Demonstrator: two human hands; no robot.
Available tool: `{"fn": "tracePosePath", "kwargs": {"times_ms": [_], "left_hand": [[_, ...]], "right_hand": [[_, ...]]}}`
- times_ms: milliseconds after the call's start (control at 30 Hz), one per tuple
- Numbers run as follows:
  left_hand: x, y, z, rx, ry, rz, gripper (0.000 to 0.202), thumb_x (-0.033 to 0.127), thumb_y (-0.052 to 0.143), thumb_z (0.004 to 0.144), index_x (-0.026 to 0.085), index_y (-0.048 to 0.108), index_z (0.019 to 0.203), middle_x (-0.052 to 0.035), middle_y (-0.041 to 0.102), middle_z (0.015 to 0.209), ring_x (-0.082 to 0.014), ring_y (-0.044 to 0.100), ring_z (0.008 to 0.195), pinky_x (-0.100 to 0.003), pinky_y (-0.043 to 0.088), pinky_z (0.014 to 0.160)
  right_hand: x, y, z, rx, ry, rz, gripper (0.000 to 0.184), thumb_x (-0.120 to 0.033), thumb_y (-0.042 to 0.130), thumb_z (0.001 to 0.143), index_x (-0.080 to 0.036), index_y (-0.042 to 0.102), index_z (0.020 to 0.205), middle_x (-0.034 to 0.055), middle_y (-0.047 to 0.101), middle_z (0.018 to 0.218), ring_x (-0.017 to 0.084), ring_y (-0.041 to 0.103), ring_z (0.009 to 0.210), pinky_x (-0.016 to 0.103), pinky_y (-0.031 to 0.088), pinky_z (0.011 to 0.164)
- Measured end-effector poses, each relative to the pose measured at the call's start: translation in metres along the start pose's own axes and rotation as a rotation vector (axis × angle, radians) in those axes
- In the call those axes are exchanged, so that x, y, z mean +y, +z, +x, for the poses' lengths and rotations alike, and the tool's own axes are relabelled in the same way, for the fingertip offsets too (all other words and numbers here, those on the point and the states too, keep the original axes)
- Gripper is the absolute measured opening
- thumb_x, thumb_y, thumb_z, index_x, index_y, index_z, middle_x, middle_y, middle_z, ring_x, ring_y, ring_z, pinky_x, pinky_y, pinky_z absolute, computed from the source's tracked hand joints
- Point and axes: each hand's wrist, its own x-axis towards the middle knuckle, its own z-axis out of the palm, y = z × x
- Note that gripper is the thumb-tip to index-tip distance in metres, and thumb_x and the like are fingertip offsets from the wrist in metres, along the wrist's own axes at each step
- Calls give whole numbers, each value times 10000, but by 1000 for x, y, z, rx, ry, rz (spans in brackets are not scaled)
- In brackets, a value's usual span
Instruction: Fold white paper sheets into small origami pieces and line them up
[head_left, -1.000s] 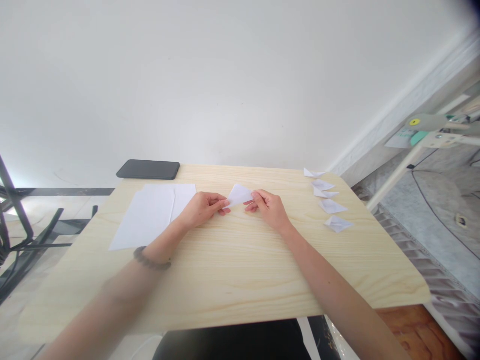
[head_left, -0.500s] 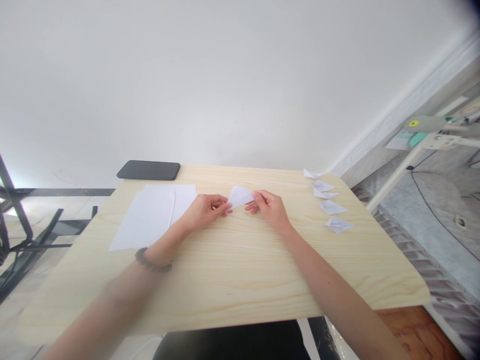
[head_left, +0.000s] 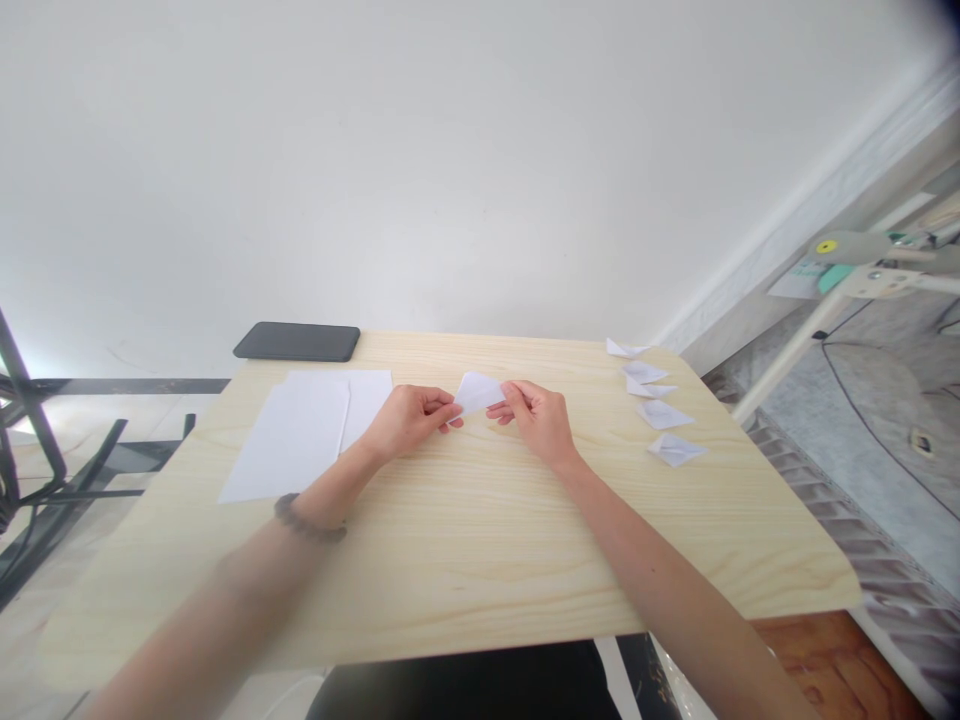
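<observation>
White folded paper (head_left: 478, 391) is pinched at either end by the left hand (head_left: 409, 420) and right hand (head_left: 536, 418), held between them just above the worktop (head_left: 480, 560), seemingly so both thumbs can press its crease.

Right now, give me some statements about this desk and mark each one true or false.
1. The left hand and the right hand pinch one folded paper between them, over the table. True.
2. The phone lies at the table's near right corner. False: it lies at the far left edge.
3. A row of folded pieces lies along the table's right side. True.
4. The flat sheets lie under the right forearm. False: they lie on the left, beside the left hand.
5. The bracelet is on the right wrist. False: it is on the left wrist.
</observation>
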Motion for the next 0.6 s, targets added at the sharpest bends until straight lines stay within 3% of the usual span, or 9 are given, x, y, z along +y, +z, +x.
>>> {"fn": "tracePosePath", "kwargs": {"times_ms": [233, 367, 600], "left_hand": [[2, -1, 0, 32, -30, -32, 304, 414, 501, 768, 145, 635, 811, -50, 684, 740, -130, 585, 595, -201, 394, 514], [5, -1, -1, 34, -70, -96, 347, 448, 496, 765, 140, 622, 862, -57, 676, 723, -114, 542, 524, -200, 359, 451], [4, 1, -1, 40, -60, -339, 337, 441, 540, 742, 124, 550, 855, -83, 674, 718, -135, 580, 598, -248, 439, 567]], "right_hand": [[2, 1, 1, 25, 17, 66, 381, -476, 416, 803, -141, 596, 802, 70, 665, 688, 154, 643, 596, 256, 534, 532], [4, 1, 3, -18, 46, 213, 366, -461, 464, 783, -146, 563, 942, 61, 648, 728, 158, 636, 644, 272, 537, 534], [6, 0, 5, -115, 30, 382, 406, -327, 599, 712, -188, 482, 1074, 51, 636, 888, 129, 614, 687, 302, 524, 646]]}}
